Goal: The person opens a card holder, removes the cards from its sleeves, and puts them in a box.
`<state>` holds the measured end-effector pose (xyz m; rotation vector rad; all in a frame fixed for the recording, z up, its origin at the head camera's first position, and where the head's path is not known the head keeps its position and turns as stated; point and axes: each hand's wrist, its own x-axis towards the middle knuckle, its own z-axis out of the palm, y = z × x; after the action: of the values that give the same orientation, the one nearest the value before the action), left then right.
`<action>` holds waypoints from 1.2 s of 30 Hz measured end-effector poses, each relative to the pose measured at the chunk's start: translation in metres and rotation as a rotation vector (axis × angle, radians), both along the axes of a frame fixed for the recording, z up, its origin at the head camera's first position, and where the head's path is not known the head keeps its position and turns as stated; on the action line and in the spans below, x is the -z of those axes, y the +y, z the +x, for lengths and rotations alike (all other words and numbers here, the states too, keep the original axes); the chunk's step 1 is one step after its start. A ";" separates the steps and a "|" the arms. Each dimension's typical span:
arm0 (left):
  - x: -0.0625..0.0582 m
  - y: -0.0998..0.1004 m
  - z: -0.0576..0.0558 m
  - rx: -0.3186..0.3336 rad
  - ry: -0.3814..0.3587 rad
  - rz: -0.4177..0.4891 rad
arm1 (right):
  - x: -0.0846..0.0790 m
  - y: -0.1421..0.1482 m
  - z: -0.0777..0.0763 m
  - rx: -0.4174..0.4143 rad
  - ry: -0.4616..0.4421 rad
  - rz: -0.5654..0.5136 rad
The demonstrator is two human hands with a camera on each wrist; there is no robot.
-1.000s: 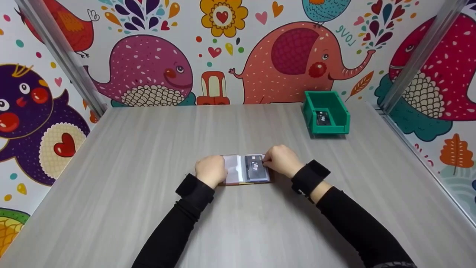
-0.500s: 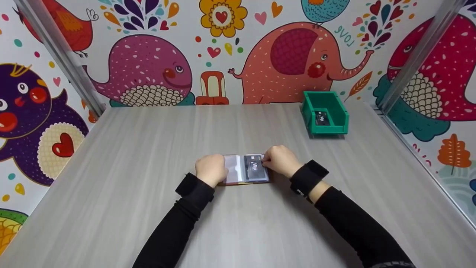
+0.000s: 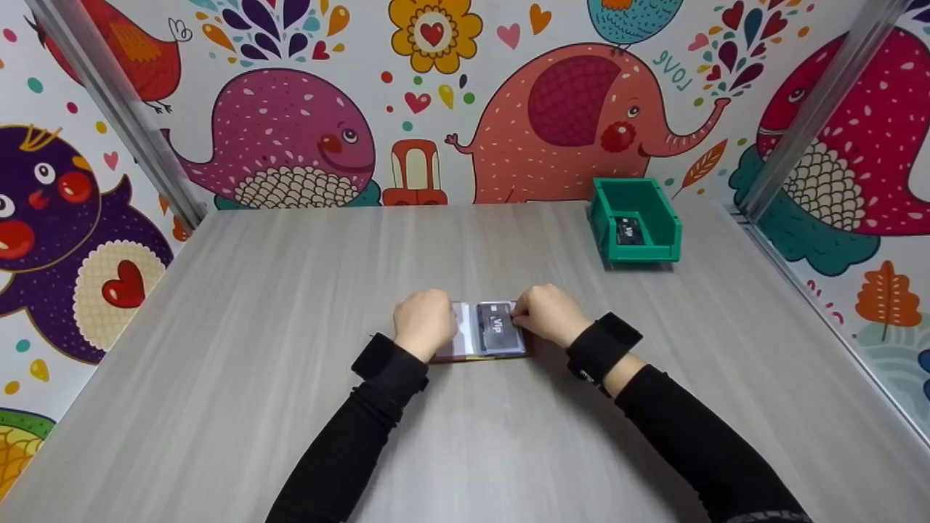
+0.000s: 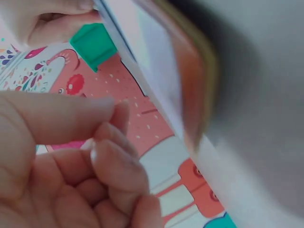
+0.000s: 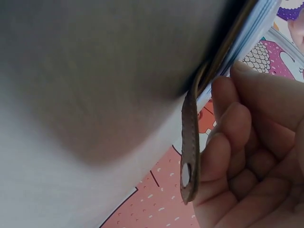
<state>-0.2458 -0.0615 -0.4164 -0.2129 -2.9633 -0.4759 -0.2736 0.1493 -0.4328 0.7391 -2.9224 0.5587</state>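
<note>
An open card holder with clear sleeves lies on the table, a black card marked "Vip" in its right-hand sleeve. My right hand pinches the right edge of the sleeves between thumb and forefinger; in the right wrist view a brown strap with a snap hangs beside those fingers. Over the holder's left part is my left hand, hiding some of it. The left wrist view shows its fingers curled, the thumb against the forefinger and nothing held between them, apart from the holder.
A green bin stands at the back right of the table, with another black card marked "Vip" in it. Walls printed with cartoon animals and metal posts bound the table at the back and sides.
My left hand has come off the holder's left edge and moved slightly right and away from me, over the left page. My right hand has stayed at the right edge.
</note>
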 end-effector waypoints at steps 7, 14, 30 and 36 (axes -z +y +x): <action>0.000 0.011 -0.002 0.037 -0.021 0.062 | 0.000 0.000 0.000 0.002 0.001 0.009; 0.004 0.023 -0.001 0.058 -0.111 0.049 | 0.001 0.000 0.000 -0.014 0.009 0.008; 0.009 0.028 -0.002 0.065 -0.194 0.028 | 0.003 0.000 0.000 -0.037 0.064 0.004; 0.007 0.025 -0.005 0.088 -0.273 0.110 | 0.002 0.000 0.000 -0.039 0.060 0.010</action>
<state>-0.2504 -0.0365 -0.4235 -0.2886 -3.1883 -0.7314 -0.2737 0.1495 -0.4353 0.8008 -2.8634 0.5156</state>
